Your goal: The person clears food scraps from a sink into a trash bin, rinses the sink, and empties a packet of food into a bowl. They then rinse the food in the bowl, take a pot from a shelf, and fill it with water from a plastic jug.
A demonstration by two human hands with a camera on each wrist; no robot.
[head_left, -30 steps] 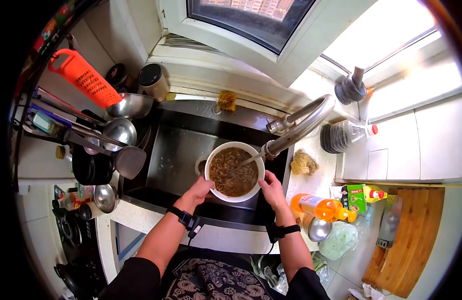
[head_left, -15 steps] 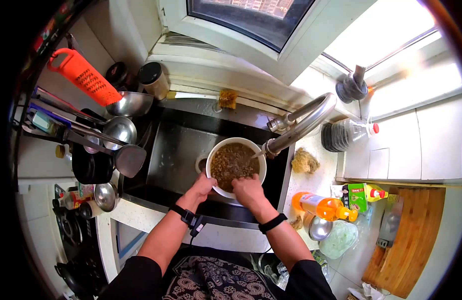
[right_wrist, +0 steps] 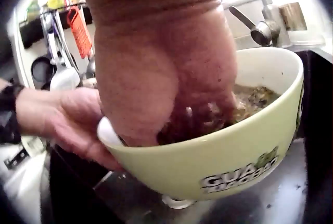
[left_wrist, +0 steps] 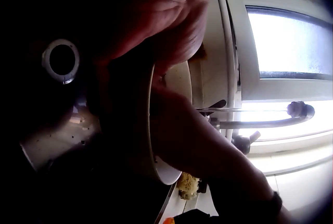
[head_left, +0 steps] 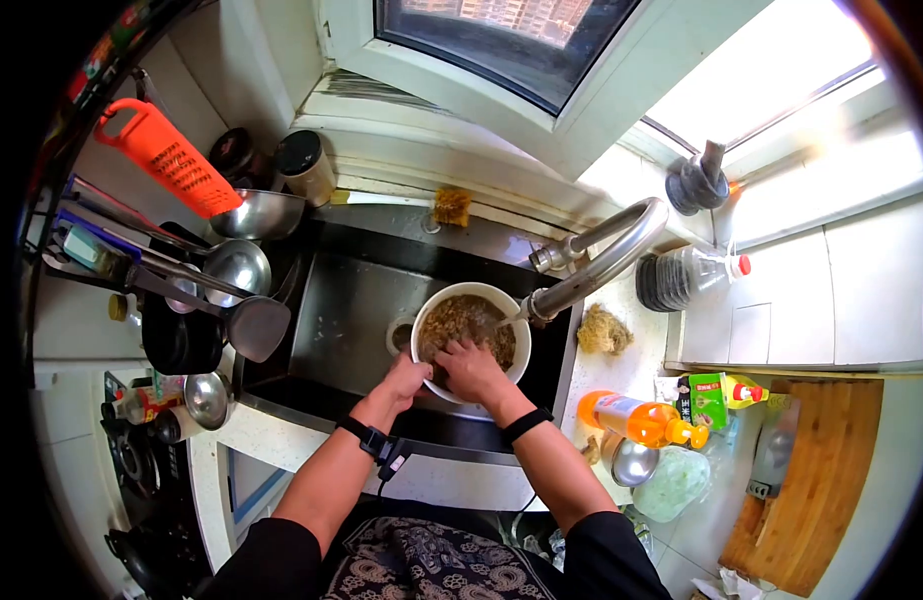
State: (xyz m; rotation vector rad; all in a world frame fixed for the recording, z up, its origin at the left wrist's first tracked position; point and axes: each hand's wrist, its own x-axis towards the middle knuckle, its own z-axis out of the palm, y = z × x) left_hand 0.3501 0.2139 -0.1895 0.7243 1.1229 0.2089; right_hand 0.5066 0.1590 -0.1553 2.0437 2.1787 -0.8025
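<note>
A bowl (right_wrist: pixel 250 156), pale green outside and white inside, is held over the black sink (head_left: pixel 346 300). My left hand (head_left: pixel 406 378) grips its near-left rim, thumb at the edge and fingers beneath. Brown grainy bits in murky water (head_left: pixel 456 318) fill much of the bowl. My right hand (head_left: pixel 471 372) reaches over the near rim into them. In the right wrist view its fingers (right_wrist: pixel 208 112) dip among the bits, tips hidden, so I cannot tell whether they grasp any. A thin water stream (head_left: pixel 505 322) runs from the curved faucet (head_left: pixel 621 245) into the bowl.
Ladles and a spatula (head_left: pixel 259 328) hang at the left near an orange grater (head_left: pixel 171 160). A brush (head_left: pixel 451 207) lies behind the sink. Right of it are a tan scrubber (head_left: pixel 603 330), an orange soap bottle (head_left: pixel 636 418) and a wooden board (head_left: pixel 811 480). The sink drain (left_wrist: pixel 61 61) shows below.
My right hand has left the bowl's right rim and gone into the contents, then shifted left within them. My left hand has kept its grip on the rim.
</note>
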